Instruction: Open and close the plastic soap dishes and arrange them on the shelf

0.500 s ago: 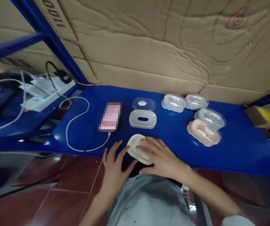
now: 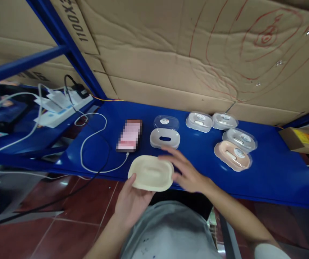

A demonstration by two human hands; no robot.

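A cream oval dish [image 2: 152, 173] is held over the front edge of the blue table. My left hand [image 2: 134, 203] grips its left end, thumb on the rim and the other fingers hidden underneath. At the dish's right end is my right hand [image 2: 188, 172], fingers apart, near or just at the rim; whether it touches cannot be told. Behind the dish lies a white oval piece with a slot [image 2: 172, 142], and beyond that a clear lid with a round label [image 2: 173, 124].
Several lidded oval boxes [image 2: 233, 156] sit on the right of the blue table [image 2: 197, 163]. A phone [image 2: 129, 136] with a white cable lies left. Further left is a power strip [image 2: 54, 117]; at the right end, a cardboard box [image 2: 297, 142]. Cardboard stands behind.
The cream dish has come up and left, now gripped by my left hand, its broad face toward the camera. My right hand has moved off its face to the right end. The view has shifted slightly.
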